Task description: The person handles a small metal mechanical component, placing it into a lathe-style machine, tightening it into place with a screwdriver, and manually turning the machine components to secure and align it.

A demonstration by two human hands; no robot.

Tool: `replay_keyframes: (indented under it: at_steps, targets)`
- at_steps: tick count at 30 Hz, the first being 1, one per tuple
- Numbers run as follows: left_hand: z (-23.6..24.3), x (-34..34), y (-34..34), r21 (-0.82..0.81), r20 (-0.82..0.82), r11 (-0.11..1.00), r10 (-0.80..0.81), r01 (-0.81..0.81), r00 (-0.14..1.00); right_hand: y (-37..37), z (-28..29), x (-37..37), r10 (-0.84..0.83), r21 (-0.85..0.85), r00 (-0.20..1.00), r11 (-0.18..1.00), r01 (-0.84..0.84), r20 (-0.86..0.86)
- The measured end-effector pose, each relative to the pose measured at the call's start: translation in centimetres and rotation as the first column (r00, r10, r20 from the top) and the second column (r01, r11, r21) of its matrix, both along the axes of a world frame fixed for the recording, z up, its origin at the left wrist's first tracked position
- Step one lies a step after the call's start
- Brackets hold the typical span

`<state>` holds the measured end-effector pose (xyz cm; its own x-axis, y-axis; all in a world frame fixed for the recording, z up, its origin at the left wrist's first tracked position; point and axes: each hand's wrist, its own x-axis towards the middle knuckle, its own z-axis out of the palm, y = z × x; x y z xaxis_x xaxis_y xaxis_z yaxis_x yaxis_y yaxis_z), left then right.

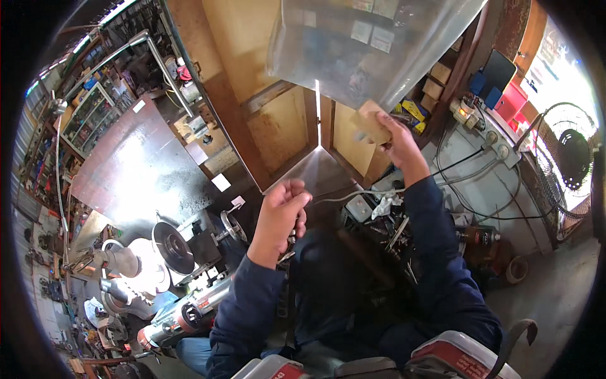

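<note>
Brown-framed wooden panelling [278,129] is standing at the far side of the scene, its pale panels meeting at a bright slit. A translucent plastic sheet [353,54] is hanging at the far edge, covering part of that panelling. On the left, a broad reddish-brown sheet [107,170] is catching a strong glare, and on the right a wire-caged fan [571,155] is standing near the bright opening. A dark round disc [172,246] is sitting near left, beyond a silvery cylindrical tool [189,312]. The left hand [281,215] is hovering near the middle, its fingers curling loosely inward and the thumb lying over them; whether it is pinching anything thin cannot be told. Farther off and to the right, the right hand [402,146] is closing its fingers and thumb around a tan block [373,122], which is jutting leftward in front of the panelling.
</note>
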<state>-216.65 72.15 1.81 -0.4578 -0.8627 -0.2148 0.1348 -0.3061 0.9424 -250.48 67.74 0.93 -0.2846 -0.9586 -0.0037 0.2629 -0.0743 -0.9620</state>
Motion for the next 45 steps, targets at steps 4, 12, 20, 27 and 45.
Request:
replay_keyframes:
  at_steps: [4, 12, 20, 27, 45]
  targets:
    - [-0.4, -1.8, -5.0, -0.831, 0.338, 0.555, 0.462, 0.03, 0.82, -0.2, 2.9, 7.3, 0.296, -0.044, 0.954, 0.955, -0.295, 0.042]
    - [0.5, 1.0, -8.2, -0.776, -0.049, 0.464, 0.629, -0.426, 0.776, 0.0, 8.4, 15.9, 0.582, -0.08, 0.808, 0.804, -0.589, -0.091]
    - [2.2, 3.5, -7.1, -0.84, -0.184, 0.217, 0.748, -0.497, 0.637, -2.0, 3.9, 11.7, 0.576, 0.191, 0.817, 0.807, -0.559, -0.038]
    - [1.8, 4.9, -7.8, -0.863, -0.245, 0.106, 0.768, -0.494, 0.592, -10.5, 1.1, 5.8, 0.387, 0.062, 0.918, 0.922, -0.383, -0.086]
    - [1.7, 5.9, -8.1, -0.849, -0.319, 0.026, 0.771, -0.528, 0.551, -31.7, 3.6, -6.5, -0.445, -0.582, -0.629, 0.813, 0.016, -0.638]
